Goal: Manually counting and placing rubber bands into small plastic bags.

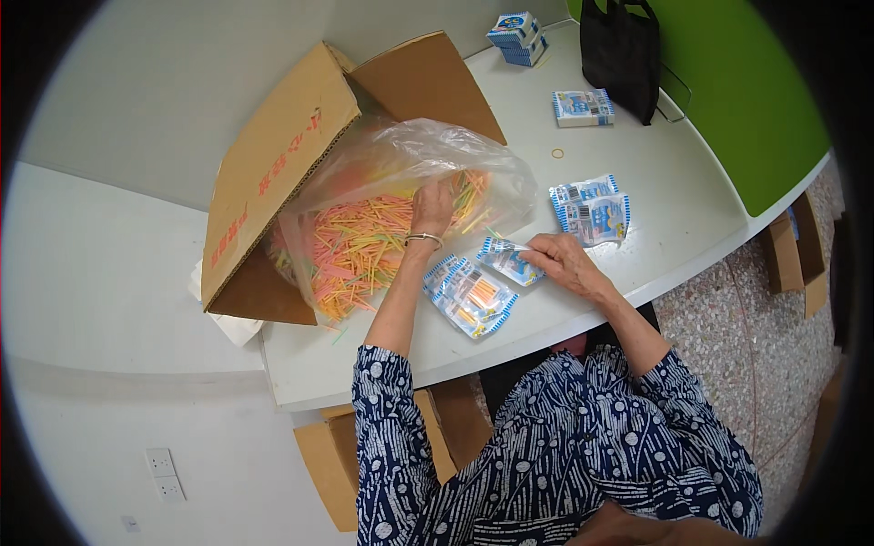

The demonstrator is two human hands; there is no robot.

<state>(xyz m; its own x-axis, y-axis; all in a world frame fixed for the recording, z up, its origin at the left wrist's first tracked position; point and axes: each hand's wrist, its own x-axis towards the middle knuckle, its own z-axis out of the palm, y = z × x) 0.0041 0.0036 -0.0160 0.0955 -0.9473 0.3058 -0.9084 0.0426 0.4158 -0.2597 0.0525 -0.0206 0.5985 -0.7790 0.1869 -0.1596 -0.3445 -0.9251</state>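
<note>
My left hand (432, 209) reaches into a clear plastic bag (496, 173) heaped with thin pastel sticks (355, 246) in pink, yellow, orange and green. Its fingertips are lost among the sticks, so its grip is hidden. The bag lies in the mouth of a cardboard box (278, 159) tipped on its side. Between thumb and fingers, my right hand (566, 266) pinches the edge of a small blue-and-white plastic packet (506, 261). Just left of this packet lie overlapping packets (469, 296) of the same kind, with orange and yellow sticks visible through their clear windows.
More blue-and-white packets (592, 211) lie to the right of the bag. Farther back are another packet stack (583, 108), small stacked boxes (519, 38), a rubber band (557, 154) and a black bag (621, 55). The white table's (401, 364) front edge curves before me; open cartons (332, 464) stand below.
</note>
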